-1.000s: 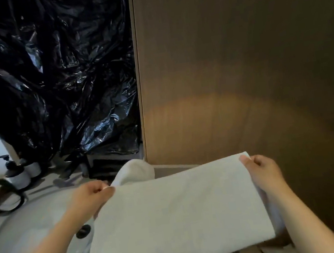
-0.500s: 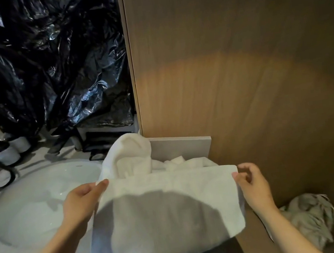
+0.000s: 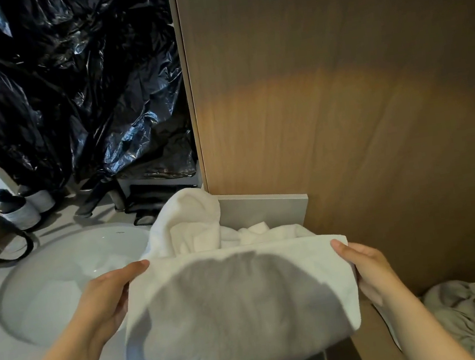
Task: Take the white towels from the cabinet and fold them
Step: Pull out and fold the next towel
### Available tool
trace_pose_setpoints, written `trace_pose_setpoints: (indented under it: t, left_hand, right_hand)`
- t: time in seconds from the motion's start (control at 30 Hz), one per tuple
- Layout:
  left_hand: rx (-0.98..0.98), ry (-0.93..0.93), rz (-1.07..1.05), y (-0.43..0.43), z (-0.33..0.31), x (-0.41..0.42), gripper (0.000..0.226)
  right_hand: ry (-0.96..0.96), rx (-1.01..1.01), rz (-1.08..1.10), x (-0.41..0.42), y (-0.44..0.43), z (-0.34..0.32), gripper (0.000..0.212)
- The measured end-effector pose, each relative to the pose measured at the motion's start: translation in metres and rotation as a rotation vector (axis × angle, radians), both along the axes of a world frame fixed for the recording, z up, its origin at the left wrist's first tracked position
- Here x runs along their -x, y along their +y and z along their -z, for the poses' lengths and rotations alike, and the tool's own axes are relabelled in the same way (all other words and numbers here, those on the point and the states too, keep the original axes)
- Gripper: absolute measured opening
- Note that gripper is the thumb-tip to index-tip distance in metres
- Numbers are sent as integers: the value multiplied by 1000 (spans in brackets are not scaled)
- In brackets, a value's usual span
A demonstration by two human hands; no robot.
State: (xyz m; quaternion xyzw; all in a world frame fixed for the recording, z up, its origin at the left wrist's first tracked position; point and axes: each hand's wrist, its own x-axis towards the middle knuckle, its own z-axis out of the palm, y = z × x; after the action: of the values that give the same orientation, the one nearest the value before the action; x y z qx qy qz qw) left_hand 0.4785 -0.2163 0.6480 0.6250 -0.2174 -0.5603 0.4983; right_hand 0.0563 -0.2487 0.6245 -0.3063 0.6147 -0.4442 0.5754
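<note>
A folded white towel hangs spread between both hands in front of me, a round shadow across its middle. My left hand grips its left edge, thumb on top near the upper corner. My right hand grips the right edge. Behind it, a heap of loose white towels lies piled on the grey counter by a grey panel, beside the brown wooden cabinet wall.
A round white sink basin is set in the counter on the left. Dark pump bottles and a black cable stand at the far left. Black plastic sheeting hangs behind. A crumpled grey-white cloth lies low at the right.
The towel went from a wide flat sheet held high to a shorter folded bundle held lower. My view tilted down, bringing the towel heap and the crumpled cloth into sight.
</note>
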Motion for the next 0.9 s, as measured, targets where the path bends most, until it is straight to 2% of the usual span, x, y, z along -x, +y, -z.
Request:
trace_pose_setpoints:
  t: [0.2, 0.33, 0.47, 0.57, 0.67, 0.9]
  left_hand:
    - [105, -234, -13, 1, -2, 5, 10]
    - [170, -411, -6, 5, 1, -2, 4]
    - [195, -548, 0, 9, -3, 1, 8]
    - [188, -576, -26, 10, -2, 5, 7]
    - [171, -591, -44, 8, 0, 5, 10]
    - [130, -497, -88, 8, -1, 5, 10]
  right_hand:
    - [67, 67, 116, -5, -7, -7, 28]
    - [32, 92, 160, -13, -8, -10, 26]
    - [33, 86, 178, -17, -8, -11, 24]
    - [27, 95, 208, -20, -8, -14, 17]
    - [22, 113, 261, -24, -9, -15, 18]
    - [79, 145, 306, -29, -9, -18, 14]
